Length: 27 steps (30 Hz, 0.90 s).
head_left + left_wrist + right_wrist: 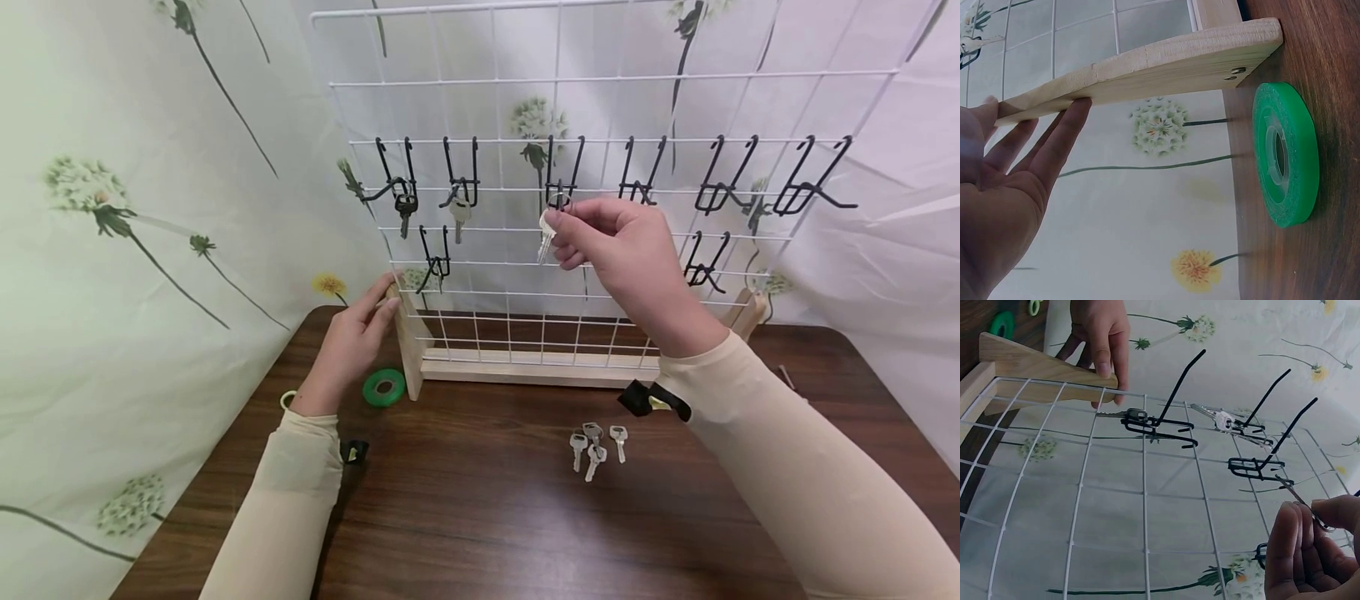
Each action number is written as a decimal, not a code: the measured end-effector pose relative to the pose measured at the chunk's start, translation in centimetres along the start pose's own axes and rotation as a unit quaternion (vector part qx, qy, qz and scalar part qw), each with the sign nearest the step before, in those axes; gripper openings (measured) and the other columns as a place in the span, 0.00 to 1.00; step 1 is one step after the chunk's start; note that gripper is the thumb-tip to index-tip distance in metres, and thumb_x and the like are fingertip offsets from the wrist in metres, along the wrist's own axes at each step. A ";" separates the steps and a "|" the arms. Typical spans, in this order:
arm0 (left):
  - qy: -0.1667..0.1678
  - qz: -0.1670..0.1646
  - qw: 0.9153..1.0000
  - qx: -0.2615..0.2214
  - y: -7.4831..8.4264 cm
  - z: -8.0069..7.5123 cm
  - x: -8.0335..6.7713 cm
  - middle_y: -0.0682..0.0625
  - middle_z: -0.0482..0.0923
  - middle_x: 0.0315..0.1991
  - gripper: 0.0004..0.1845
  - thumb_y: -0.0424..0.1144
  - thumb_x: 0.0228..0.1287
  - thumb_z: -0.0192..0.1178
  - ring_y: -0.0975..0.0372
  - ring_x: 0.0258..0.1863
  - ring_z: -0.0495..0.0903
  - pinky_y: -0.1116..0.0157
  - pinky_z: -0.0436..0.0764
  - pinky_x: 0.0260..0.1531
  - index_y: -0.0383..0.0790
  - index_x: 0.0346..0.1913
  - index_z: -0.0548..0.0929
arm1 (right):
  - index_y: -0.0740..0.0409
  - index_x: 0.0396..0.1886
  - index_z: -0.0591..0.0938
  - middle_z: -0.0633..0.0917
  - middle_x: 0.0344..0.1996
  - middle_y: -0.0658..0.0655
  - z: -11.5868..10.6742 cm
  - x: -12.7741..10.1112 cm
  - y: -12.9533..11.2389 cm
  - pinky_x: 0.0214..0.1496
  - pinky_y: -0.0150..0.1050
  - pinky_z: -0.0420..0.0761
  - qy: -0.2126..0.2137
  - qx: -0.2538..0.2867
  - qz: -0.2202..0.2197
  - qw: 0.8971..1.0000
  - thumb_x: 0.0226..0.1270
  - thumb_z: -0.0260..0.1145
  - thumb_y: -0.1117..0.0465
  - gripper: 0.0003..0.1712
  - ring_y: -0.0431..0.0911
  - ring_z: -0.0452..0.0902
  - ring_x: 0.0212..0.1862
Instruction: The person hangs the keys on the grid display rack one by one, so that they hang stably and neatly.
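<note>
- Sleeves of cream stretch fabric cover both my forearms, closest to the head camera, over a dark wood-grain table (487,517).
- Behind it stands a white wire grid rack (525,108) on a pale wooden base (525,367), with black wire hooks (720,196) clipped across it.
- My right hand (626,250) is raised at the grid, thumb and fingertips pinching a small silver key (546,237) by its ring, right at the middle black hook; the right wrist view shows the thin ring between my fingertips (1310,531).
- My left hand (352,342) lies with fingers straight and slightly spread against the rack's wooden end post (1141,69).
- A glossy green tape roll (1285,153) lies flat just beside that post.
- Four loose silver keys (596,446) lie clustered on the table; only the head view shows them.
</note>
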<state>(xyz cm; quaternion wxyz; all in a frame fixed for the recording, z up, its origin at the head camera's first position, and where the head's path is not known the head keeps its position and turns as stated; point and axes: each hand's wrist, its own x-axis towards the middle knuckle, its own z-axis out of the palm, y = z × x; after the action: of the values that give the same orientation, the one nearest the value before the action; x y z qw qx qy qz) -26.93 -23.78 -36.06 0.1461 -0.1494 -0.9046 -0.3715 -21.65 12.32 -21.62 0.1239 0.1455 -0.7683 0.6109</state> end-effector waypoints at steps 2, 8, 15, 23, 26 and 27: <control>0.000 -0.001 1.000 0.001 0.0 -0.1 0.0 0.34 0.77 0.73 0.29 0.55 0.88 0.46 0.39 0.58 0.88 0.36 0.82 0.62 0.61 0.85 0.61 | 0.60 0.49 0.90 0.90 0.33 0.51 0.1 0.2 0.3 0.46 0.36 0.90 0.001 0.011 0.000 1.000 0.75 0.73 0.51 0.16 0.46 0.88 0.35; 0.001 -0.001 1.000 0.000 -0.1 -0.1 -0.2 0.34 0.76 0.74 0.29 0.55 0.88 0.46 0.39 0.60 0.87 0.36 0.82 0.62 0.61 0.85 0.62 | 0.61 0.50 0.89 0.89 0.35 0.51 0.3 0.5 1.2 0.46 0.35 0.90 -0.006 0.025 0.002 1.000 0.78 0.71 0.53 0.15 0.48 0.87 0.38; 0.002 0.000 1.000 0.001 -0.1 0.0 -0.2 0.34 0.76 0.74 0.29 0.55 0.88 0.47 0.39 0.60 0.87 0.36 0.82 0.63 0.62 0.85 0.63 | 0.56 0.60 0.87 0.91 0.49 0.54 -0.3 -0.8 2.0 0.50 0.35 0.89 -0.027 -0.034 0.019 0.999 0.78 0.70 0.46 0.22 0.44 0.89 0.42; 0.007 0.004 1.000 0.004 0.0 -0.1 -0.1 0.34 0.76 0.74 0.29 0.55 0.88 0.47 0.39 0.65 0.84 0.35 0.80 0.64 0.61 0.85 0.63 | 0.57 0.67 0.82 0.90 0.51 0.60 -1.7 -4.3 4.5 0.47 0.33 0.90 -0.066 -0.105 0.035 0.992 0.82 0.66 0.48 0.24 0.46 0.90 0.43; 0.005 0.004 1.000 0.003 0.0 0.0 0.0 0.35 0.75 0.75 0.29 0.55 0.88 0.47 0.39 0.66 0.84 0.35 0.80 0.65 0.61 0.85 0.63 | 0.58 0.66 0.82 0.90 0.49 0.62 -2.3 -5.7 6.7 0.46 0.33 0.90 -0.084 -0.128 0.061 0.986 0.82 0.66 0.50 0.22 0.45 0.90 0.41; 0.005 0.006 1.000 0.003 0.0 -0.1 0.0 0.35 0.74 0.75 0.29 0.55 0.88 0.47 0.39 0.67 0.83 0.35 0.79 0.66 0.61 0.85 0.63 | 0.59 0.65 0.83 0.91 0.49 0.62 -2.5 -6.2 7.5 0.46 0.34 0.90 -0.090 -0.138 0.070 0.984 0.82 0.66 0.51 0.22 0.44 0.90 0.41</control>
<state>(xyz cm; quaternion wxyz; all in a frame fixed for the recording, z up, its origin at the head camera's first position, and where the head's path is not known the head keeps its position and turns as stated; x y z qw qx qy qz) -26.96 -23.79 -35.98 0.1529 -0.1522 -0.9040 -0.3691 -18.71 16.81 -30.06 0.0302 0.1268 -0.8617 0.4904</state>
